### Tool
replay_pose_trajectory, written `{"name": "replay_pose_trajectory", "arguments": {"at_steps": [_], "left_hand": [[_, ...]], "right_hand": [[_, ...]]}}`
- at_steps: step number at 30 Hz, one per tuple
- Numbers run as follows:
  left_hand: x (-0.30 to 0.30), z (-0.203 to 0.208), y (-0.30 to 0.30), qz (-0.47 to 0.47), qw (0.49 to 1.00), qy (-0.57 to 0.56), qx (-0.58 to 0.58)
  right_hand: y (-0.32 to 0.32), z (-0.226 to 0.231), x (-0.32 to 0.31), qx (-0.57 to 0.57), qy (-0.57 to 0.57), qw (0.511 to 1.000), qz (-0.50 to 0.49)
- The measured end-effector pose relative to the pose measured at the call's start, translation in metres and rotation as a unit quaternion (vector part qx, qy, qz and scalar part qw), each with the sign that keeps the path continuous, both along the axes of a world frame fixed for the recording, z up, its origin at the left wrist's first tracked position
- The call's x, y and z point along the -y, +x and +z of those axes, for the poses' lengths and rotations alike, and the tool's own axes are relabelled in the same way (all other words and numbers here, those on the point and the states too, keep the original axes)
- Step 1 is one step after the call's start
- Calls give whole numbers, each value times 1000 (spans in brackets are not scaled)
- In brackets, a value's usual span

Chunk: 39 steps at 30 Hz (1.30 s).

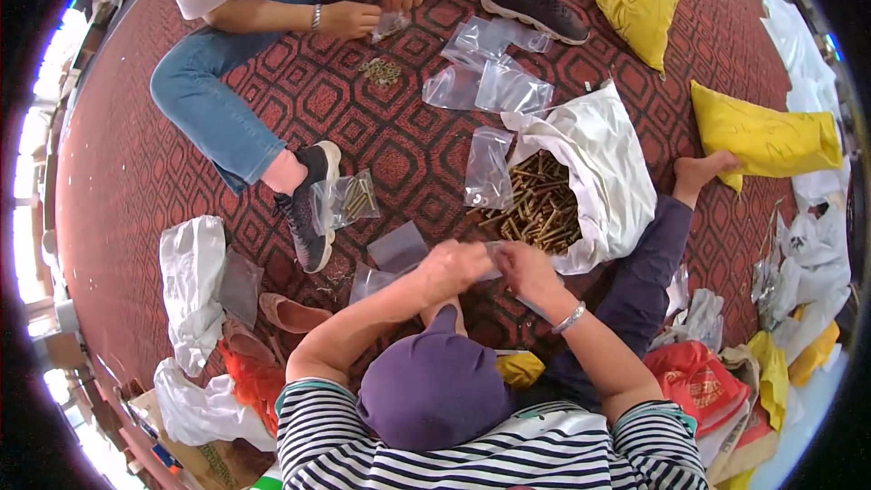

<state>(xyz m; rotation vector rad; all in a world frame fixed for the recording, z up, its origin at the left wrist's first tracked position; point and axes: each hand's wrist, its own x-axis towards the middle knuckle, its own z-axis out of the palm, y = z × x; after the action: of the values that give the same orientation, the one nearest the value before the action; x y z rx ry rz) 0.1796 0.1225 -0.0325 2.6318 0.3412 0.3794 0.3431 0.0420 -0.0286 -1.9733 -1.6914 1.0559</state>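
My left hand (457,269) and my right hand (530,274) are close together in front of my raised knee, fingers closed. Between them is a clear plastic bag (494,258), pinched by both hands and mostly covered by the fingers. Just beyond my right hand, a white woven sack (613,160) lies with its mouth turned toward me, full of brass-coloured bolts (537,209). A flat clear bag (489,163) rests against the sack's mouth. Near my left hand, another clear bag (399,245) lies on the carpet.
Opposite me, a seated person's hands (376,16) hold a small bag near a pile of small metal pieces (381,72). A bag of bolts (356,198) lies by their shoe. Yellow sacks (767,136) are at right, slip-on shoes (295,313) at left.
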Motion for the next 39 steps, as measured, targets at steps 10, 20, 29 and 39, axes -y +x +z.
{"name": "replay_pose_trajectory", "arguments": {"at_steps": [10,20,29,39], "left_hand": [[-38,-19,71,29,1000,-7,-6],[-72,-71,55,74,969,132,-197],[-45,-46,61,102,993,61,-18],[-24,-89,122,221,950,127,-178]], "right_hand": [[21,-4,60,-67,-2,998,-9],[40,10,75,-47,-73,996,-4],[29,-2,82,-53,-13,999,3],[6,6,83,-62,-60,996,21]]}}
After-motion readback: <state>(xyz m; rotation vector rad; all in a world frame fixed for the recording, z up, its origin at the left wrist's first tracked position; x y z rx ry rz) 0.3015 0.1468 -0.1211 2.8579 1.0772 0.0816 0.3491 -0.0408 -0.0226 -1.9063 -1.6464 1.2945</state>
